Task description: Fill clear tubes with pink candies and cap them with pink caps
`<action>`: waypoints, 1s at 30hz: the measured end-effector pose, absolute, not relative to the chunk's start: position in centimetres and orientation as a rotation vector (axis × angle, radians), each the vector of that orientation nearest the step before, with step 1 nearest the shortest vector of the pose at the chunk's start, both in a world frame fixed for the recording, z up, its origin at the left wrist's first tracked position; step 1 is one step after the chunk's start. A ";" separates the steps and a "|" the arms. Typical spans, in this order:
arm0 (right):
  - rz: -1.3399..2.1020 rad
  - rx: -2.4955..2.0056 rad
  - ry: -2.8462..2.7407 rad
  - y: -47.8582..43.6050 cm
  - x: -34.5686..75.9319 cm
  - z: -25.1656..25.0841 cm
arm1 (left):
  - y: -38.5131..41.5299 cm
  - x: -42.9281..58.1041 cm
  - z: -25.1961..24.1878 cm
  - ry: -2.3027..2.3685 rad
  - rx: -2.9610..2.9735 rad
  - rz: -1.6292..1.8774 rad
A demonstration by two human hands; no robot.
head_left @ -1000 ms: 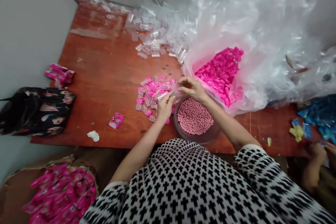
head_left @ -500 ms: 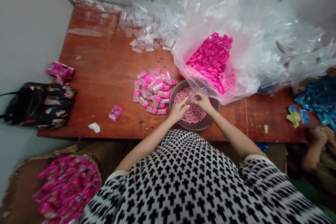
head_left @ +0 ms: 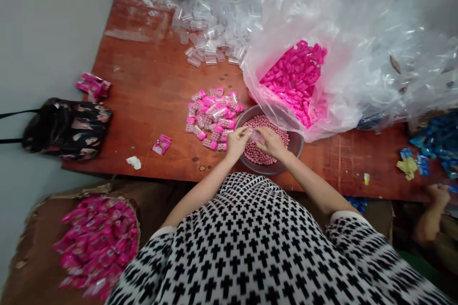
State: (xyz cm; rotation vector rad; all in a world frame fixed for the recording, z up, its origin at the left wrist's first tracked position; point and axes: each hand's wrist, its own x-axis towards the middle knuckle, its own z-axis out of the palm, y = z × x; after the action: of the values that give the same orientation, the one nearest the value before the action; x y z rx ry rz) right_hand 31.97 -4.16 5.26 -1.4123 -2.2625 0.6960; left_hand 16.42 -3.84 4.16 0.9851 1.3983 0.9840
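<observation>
Both hands have drawn closer together over the bowl (head_left: 297,145) since half a second earlier, now meeting at its near-left side. The left hand (head_left: 236,143) and right hand (head_left: 271,143) pinch a small clear tube (head_left: 256,136) between their fingertips, just above the pink beads (head_left: 275,132) filling the bowl. Left of the bowl lies a heap of filled, pink-capped tubes (head_left: 212,116). Beyond it, a clear plastic bag (head_left: 343,52) holds pink caps (head_left: 295,78); empty clear tubes (head_left: 211,38) are piled at the table's (head_left: 150,90) far edge. A co-worker's hand (head_left: 438,195) shows at far right.
</observation>
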 end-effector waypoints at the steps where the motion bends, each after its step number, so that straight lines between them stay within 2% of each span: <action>1: 0.680 -1.403 -2.291 -4.1 31.9 5.4 | -4.0 16.5 4.3 1.411 0.957 0.999; 5: 0.608 -1.388 -2.414 -4.3 32.6 6.1 | -3.9 14.6 5.4 1.427 0.866 1.077; 10: 0.429 -1.760 -2.595 -4.9 35.8 4.9 | -0.6 10.3 6.4 1.500 0.660 1.376; 16: 0.365 -1.888 -2.758 -3.1 34.0 1.2 | 1.8 14.9 6.0 1.237 0.786 1.120; 23: 1.000 -1.562 -2.554 -3.5 29.4 -1.5 | 1.5 14.2 5.3 1.244 1.116 1.081; 30: 1.552 -1.325 -1.318 -5.4 31.3 1.1 | -1.7 12.7 3.6 1.217 1.259 0.861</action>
State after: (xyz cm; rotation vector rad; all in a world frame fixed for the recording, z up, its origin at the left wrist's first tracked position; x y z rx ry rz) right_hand 31.29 -5.42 1.12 -1.3249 -1.3183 1.5519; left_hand 12.68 -1.74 3.56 1.2593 1.2169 0.8613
